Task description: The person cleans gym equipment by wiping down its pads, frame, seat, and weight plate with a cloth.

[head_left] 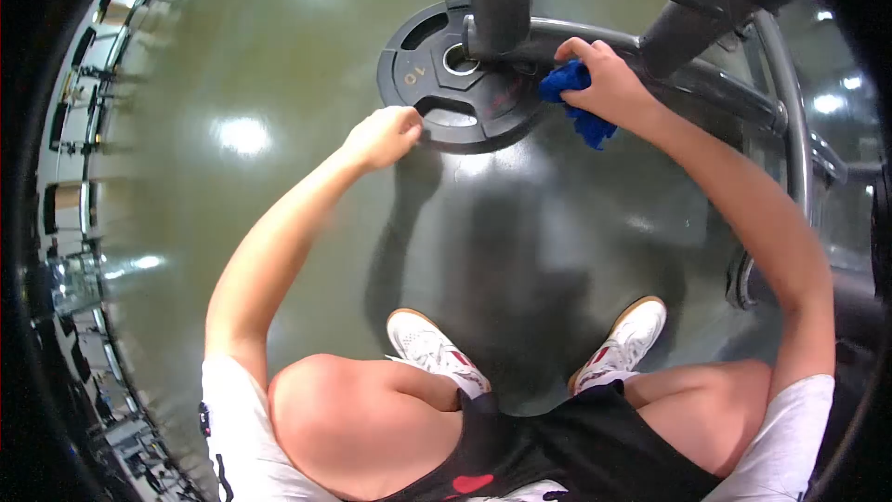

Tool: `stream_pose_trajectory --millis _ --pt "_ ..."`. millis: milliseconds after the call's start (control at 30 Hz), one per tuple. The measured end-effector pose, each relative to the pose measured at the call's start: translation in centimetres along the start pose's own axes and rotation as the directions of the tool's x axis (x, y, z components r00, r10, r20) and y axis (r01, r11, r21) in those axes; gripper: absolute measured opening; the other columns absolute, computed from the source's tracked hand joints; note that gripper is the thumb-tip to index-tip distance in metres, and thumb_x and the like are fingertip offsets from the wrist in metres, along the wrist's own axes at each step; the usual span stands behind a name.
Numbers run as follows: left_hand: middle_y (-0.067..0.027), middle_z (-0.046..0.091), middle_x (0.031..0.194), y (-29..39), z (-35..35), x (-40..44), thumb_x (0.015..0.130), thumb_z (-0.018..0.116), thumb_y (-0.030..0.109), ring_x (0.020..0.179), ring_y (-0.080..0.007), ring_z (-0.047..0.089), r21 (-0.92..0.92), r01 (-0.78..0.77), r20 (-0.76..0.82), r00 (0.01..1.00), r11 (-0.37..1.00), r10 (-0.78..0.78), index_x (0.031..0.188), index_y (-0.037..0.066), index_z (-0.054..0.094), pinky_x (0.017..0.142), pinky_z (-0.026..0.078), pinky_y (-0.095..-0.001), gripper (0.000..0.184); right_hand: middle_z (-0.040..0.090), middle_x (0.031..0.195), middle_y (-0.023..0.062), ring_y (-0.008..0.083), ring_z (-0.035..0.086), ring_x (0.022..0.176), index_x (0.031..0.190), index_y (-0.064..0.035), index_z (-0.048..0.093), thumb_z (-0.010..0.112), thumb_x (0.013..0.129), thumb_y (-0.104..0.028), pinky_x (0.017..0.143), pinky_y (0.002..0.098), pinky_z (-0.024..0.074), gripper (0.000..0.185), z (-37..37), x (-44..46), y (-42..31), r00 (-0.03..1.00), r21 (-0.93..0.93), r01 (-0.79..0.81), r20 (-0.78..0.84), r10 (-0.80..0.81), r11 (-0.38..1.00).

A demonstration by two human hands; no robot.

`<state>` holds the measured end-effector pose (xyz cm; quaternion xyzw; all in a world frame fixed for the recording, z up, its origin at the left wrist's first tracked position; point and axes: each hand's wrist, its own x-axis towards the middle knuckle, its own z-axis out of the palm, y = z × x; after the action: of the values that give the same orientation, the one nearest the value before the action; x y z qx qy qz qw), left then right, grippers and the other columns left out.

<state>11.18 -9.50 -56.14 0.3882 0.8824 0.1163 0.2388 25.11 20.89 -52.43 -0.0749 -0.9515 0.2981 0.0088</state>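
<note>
A round dark grey weight plate [409,67], marked 10, lies low by the floor, partly covered by a rack post. My left hand [383,137] is at its near-left rim, fingers curled in against the edge; how firmly they grip is hard to see. In my right hand [609,88] a crumpled blue cloth [587,119] is bunched between thumb and fingers. This hand is just right of the plate, close to the rack's lower bar, and the cloth's loose end hangs down.
The grey metal rack [502,0] rises over the plate, with tubes running to the right side. My white shoes [427,344] stand on the glossy green-grey floor [279,65]. Gym equipment [74,149] lines the far left.
</note>
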Motion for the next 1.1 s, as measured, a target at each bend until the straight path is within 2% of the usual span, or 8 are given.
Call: stream_pose_trajectory --millis 167,300,500,567,667,767,967,1100 --pt "-0.0160 0.064 0.099 -1.1 0.0 -4.4 0.090 0.053 0.017 0.091 -0.0277 0.064 -0.185 0.087 -0.014 0.996 0.979 -0.091 0.102 0.000 0.060 0.082 0.050 -0.0364 0.022 0.052 0.103 0.0133 0.0322 0.059 0.098 0.107 -0.0126 0.055 0.068 0.072 -0.009 0.080 0.0401 0.0519 0.037 2.3 0.7 -2.0 0.957 -0.060 0.284 0.082 -0.279 0.957" --pt "-0.0152 0.064 0.096 -0.7 -0.1 -7.4 0.087 0.054 0.023 0.092 -0.0304 0.062 -0.148 0.096 0.091 0.992 0.984 -0.083 0.101 0.004 0.062 0.080 0.049 -0.0402 0.024 0.051 0.107 0.0131 0.0325 0.061 0.096 0.106 -0.0082 0.054 0.070 0.073 -0.010 0.078 0.0395 0.0531 0.037 3.3 1.7 -1.2 0.784 -0.312 0.571 -0.067 -0.617 0.759" --pt "-0.0127 0.063 0.093 0.1 3.2 -4.9 0.090 0.052 0.015 0.084 -0.0222 0.064 -0.091 0.082 0.011 0.997 0.992 -0.081 0.102 0.001 0.059 0.077 0.050 -0.0341 0.019 0.051 0.107 0.0113 0.0307 0.061 0.092 0.104 -0.0066 0.053 0.070 0.073 -0.010 0.079 0.0383 0.0532 0.036 6.4 2.4 -0.1 0.883 -0.220 0.467 0.061 -0.466 0.856" --pt "-0.0098 0.064 0.088 0.1 4.6 -4.1 0.093 0.051 0.013 0.081 -0.0162 0.062 -0.497 0.101 -0.090 0.982 0.862 -0.167 0.100 0.000 0.059 0.076 0.050 -0.0305 0.017 0.053 0.105 0.0104 0.0269 0.064 0.085 0.099 -0.0063 0.054 0.067 0.073 -0.010 0.069 0.0356 0.0556 0.030 7.2 2.7 -0.2 0.828 -0.276 0.533 -0.025 -0.560 0.800" --pt "-0.0058 0.063 0.084 0.5 6.0 -4.0 0.094 0.049 0.009 0.080 -0.0110 0.060 -0.597 0.085 -0.076 0.984 0.797 -0.162 0.098 -0.001 0.059 0.076 0.049 -0.0266 0.015 0.054 0.097 0.0096 0.0205 0.061 0.075 0.093 -0.0036 0.054 0.063 0.070 -0.005 0.057 0.0302 0.0542 0.025 7.7 3.5 -0.2 0.775 -0.704 0.509 0.125 -0.619 0.496" --pt "-0.0098 0.064 0.088 1.1 7.7 -4.8 0.091 0.051 0.006 0.081 -0.0151 0.064 -0.699 0.092 -0.006 0.991 0.709 -0.135 0.097 -0.002 0.059 0.075 0.051 -0.0297 0.013 0.058 0.092 0.0109 0.0227 0.063 0.068 0.085 -0.0035 0.059 0.062 0.070 -0.009 0.052 0.0293 0.0545 0.016 10.1 3.6 1.4 0.848 -0.669 0.426 0.062 -0.526 0.608" --pt "-0.0113 0.064 0.088 1.8 8.1 -5.6 0.091 0.052 0.007 0.083 -0.0174 0.065 -0.650 0.106 0.059 0.994 0.752 -0.089 0.097 -0.002 0.059 0.076 0.052 -0.0296 0.013 0.058 0.092 0.0141 0.0328 0.061 0.083 0.087 -0.0014 0.058 0.057 0.073 -0.003 0.071 0.0396 0.0547 0.014 10.7 2.8 -1.0 0.904 -0.314 0.427 0.111 -0.414 0.848" --pt "-0.0045 0.062 0.087 1.4 8.3 -5.0 0.095 0.048 0.005 0.083 -0.0100 0.059 -0.677 0.107 0.070 0.994 0.728 -0.082 0.098 -0.002 0.059 0.077 0.049 -0.0254 0.013 0.058 0.091 0.0135 0.0335 0.061 0.084 0.085 -0.0042 0.060 0.059 0.072 0.000 0.074 0.0439 0.0526 0.013 12.7 2.5 -3.1 0.921 0.001 0.389 -0.024 -0.388 0.921"
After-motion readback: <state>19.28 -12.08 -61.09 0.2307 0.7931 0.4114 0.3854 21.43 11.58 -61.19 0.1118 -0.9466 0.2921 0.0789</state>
